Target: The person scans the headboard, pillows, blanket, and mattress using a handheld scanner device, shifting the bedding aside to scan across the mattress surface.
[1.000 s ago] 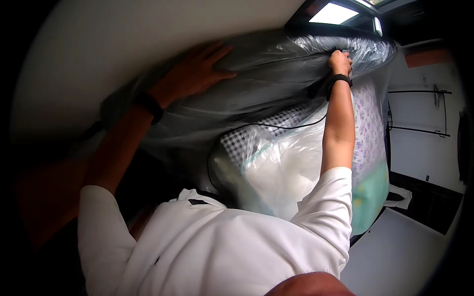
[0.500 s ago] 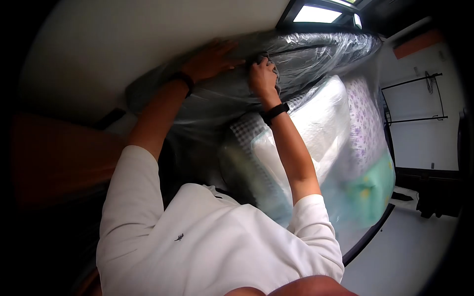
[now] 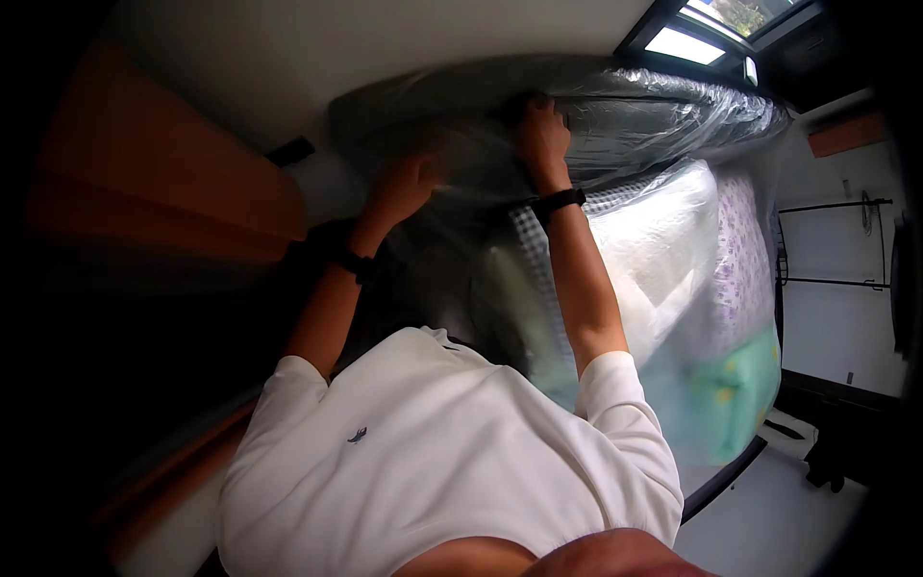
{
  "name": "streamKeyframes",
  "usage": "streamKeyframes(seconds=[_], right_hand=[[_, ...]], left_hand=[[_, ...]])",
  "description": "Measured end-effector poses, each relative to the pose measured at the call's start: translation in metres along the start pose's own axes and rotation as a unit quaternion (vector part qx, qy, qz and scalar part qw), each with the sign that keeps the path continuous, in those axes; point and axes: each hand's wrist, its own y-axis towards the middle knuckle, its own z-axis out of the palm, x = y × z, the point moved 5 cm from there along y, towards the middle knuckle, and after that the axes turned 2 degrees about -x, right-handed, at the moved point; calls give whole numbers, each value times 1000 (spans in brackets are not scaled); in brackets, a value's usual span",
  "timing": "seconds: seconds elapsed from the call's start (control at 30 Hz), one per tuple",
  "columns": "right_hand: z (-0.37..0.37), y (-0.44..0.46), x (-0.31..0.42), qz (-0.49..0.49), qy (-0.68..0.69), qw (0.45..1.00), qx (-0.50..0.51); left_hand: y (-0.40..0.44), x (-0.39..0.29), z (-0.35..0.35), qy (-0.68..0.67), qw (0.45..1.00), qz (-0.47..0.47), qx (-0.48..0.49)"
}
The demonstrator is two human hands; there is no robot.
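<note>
My right hand [image 3: 544,137] is closed on a dark cloth, partly hidden by the fingers, against the clear plastic sheet over a long dark grey padded surface [image 3: 635,120]. Lower and to the left, my left hand [image 3: 406,187] is at the near left part of the plastic, its fingers smeared by motion. Below the dark surface, the plastic also covers a white bundle [image 3: 654,260], black-and-white checked fabric [image 3: 534,240], purple-flowered fabric [image 3: 743,260] and green fabric with yellow spots [image 3: 740,385].
An orange-brown panel [image 3: 173,163] stands at the left. A pale wall [image 3: 385,38] runs behind the padded surface. A window [image 3: 687,45] is at the upper right, with a black wire rack [image 3: 832,282] on the right wall.
My right hand has moved left along the padded surface from its far right part. My left hand has come off its flat, spread pose and moved down towards me. The view has shifted.
</note>
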Motion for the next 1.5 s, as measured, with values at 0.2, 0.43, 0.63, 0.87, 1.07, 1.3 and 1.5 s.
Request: streamKeyframes(seconds=[0.2, 0.43, 0.63, 0.87, 1.07, 1.3, 1.5], right_hand=[[11, -34, 93, -98, 44, 993, -56], [0, -29, 30, -41, 66, 997, -6], [10, -33, 72, -100, 48, 994, 0], [42, -74, 180, -168, 75, 982, -29], [21, -56, 133, -92, 133, 986, 33], [23, -55, 104, -36, 28, 998, -35], [40, -80, 223, -175, 5, 981, 86]], left_hand=[[-21, 45, 4, -109, 990, -82, -30], [66, -8, 88, -186, 978, 81, -56], [30, 29, 85, -97, 991, 83, -39], [-64, 124, -1, -6, 989, -142, -43], [-30, 110, -3, -24, 987, 1, -156], [-15, 104, -11, 58, 992, -8, -112], [-39, 123, -30, 53, 983, -177, -8]])
